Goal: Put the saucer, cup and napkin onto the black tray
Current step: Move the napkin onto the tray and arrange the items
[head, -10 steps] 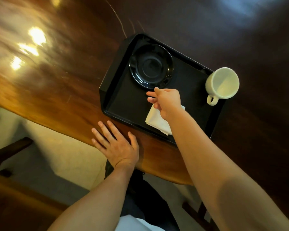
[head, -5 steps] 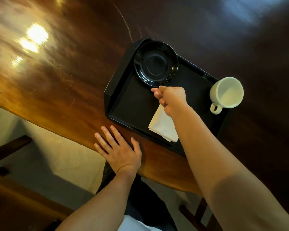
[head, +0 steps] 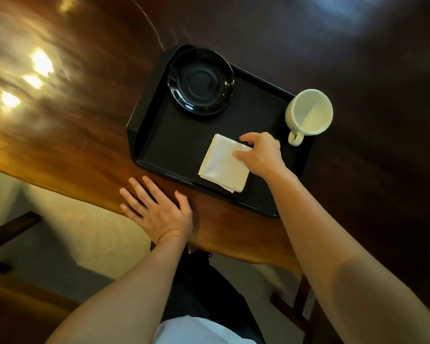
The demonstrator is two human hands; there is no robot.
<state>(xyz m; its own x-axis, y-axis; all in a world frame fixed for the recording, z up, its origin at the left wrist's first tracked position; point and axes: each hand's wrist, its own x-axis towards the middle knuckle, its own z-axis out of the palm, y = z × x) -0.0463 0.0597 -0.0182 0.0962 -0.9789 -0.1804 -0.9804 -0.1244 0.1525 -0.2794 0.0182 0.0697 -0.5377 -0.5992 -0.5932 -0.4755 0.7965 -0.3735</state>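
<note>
The black tray (head: 181, 145) lies on the dark wooden table. A black saucer (head: 200, 81) sits in its far left corner. A folded white napkin (head: 220, 166) lies flat on the tray near its front rim. My right hand (head: 262, 155) rests at the napkin's right edge, thumb on the cloth and forefinger apart from it, covering that corner. A white cup (head: 309, 111) stands upright at the tray's far right corner, handle toward me; I cannot tell whether it is on the tray or just beside the rim. My left hand (head: 159, 212) lies flat and spread on the table before the tray.
The glossy wooden table (head: 72, 120) runs far to the left and back, with lamp glare on it. Its front edge passes just under my left hand. Below are a pale floor and dark chair parts (head: 298, 309).
My right hand has carried the napkin toward the right and laid it flat on the tray, and its fingers have spread. The left hand has stayed put.
</note>
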